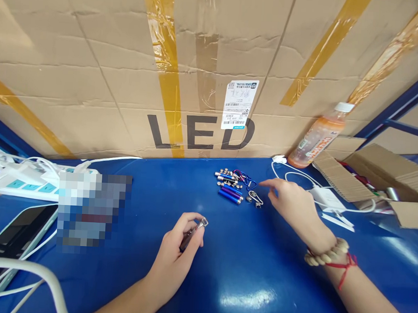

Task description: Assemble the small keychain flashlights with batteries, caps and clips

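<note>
My left hand (178,253) is closed around a mini flashlight (190,237), a slim dark tube with a silver end that sticks out past thumb and forefinger. Fingers cover much of its body. My right hand (289,202) hovers beside a small pile, its index finger stretched toward a blue carabiner (251,184) and its thumb apart. Below that fingertip lies a silver carabiner (254,196) with small metal end pieces (258,205). Blue and purple metal tubes (231,195) lie side by side, with several button cells (222,171) around the silver-tipped tubes (225,177).
A large cardboard box (123,54) walls off the back of the blue table (151,186). On the right are a drink bottle (317,136), a white charger (327,200) with cable and an open carton (386,170). Leftward lie a power strip (28,186) and a phone (18,240).
</note>
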Demonstrator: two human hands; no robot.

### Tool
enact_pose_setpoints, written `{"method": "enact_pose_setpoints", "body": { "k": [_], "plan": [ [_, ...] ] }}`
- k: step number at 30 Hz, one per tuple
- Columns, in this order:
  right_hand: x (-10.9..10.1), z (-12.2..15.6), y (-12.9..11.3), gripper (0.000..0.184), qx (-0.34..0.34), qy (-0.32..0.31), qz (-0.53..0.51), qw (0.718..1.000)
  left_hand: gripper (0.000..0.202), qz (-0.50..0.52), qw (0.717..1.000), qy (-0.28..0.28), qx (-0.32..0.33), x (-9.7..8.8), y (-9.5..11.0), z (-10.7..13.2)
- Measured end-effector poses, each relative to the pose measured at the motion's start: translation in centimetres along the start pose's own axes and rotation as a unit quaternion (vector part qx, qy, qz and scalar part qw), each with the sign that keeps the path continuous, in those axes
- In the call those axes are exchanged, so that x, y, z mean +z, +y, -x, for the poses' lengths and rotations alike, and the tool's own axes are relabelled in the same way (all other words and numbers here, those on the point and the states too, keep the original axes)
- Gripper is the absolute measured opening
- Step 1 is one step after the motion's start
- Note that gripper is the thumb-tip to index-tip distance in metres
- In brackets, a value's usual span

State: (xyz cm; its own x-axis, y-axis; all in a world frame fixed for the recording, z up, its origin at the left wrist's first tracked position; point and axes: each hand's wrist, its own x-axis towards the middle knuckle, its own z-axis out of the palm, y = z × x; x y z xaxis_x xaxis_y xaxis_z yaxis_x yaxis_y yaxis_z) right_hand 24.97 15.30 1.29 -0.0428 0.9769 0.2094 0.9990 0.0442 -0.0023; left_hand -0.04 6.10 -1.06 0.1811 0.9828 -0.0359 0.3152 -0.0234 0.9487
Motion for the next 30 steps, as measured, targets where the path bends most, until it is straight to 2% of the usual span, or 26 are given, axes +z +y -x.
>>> {"method": "enact_pose_setpoints", "body": {
  "k": [4,10,14,18,23,26,28,30],
  "plan": [
    [-1.7,0.2,-0.1,0.026,0.048,-0.086,0.008,0.995,0.030,0.024,0.999,0.022,-0.008,0.0,-0.2,-0.1],
    [-1.2,0.3,-0.2,0.012,0.015,-0.122,-0.017,0.992,0.030,0.051,0.997,0.058,0.006,-0.1,-0.4,-0.2],
    [0.0,0.2,0.1,0.011,0.001,-0.114,-0.031,0.993,0.027,0.058,0.997,0.054,0.024,-0.1,-0.2,-0.2],
    [0.6,0.0,-0.2,0.013,0.001,-0.106,-0.051,0.993,0.026,0.094,0.994,0.050,0.011,-0.1,-0.2,0.0],
    [-0.1,-0.2,-1.0,0.011,0.013,-0.091,-0.041,0.995,0.021,0.107,0.992,0.068,0.024,0.0,-0.1,0.1],
    [-0.6,0.1,-1.4,0.015,0.045,-0.046,-0.056,0.996,0.021,0.119,0.989,0.090,0.000,-0.1,0.1,0.1],
    [-0.7,0.7,-2.0,0.017,0.022,-0.001,-0.123,0.992,0.020,0.133,0.986,0.095,-0.016,-0.2,0.2,0.1],
    [-0.5,1.6,-2.9,0.015,-0.066,0.051,-0.231,0.969,0.019,0.130,0.987,0.090,-0.014,-0.2,0.1,0.0]
  ]
}}
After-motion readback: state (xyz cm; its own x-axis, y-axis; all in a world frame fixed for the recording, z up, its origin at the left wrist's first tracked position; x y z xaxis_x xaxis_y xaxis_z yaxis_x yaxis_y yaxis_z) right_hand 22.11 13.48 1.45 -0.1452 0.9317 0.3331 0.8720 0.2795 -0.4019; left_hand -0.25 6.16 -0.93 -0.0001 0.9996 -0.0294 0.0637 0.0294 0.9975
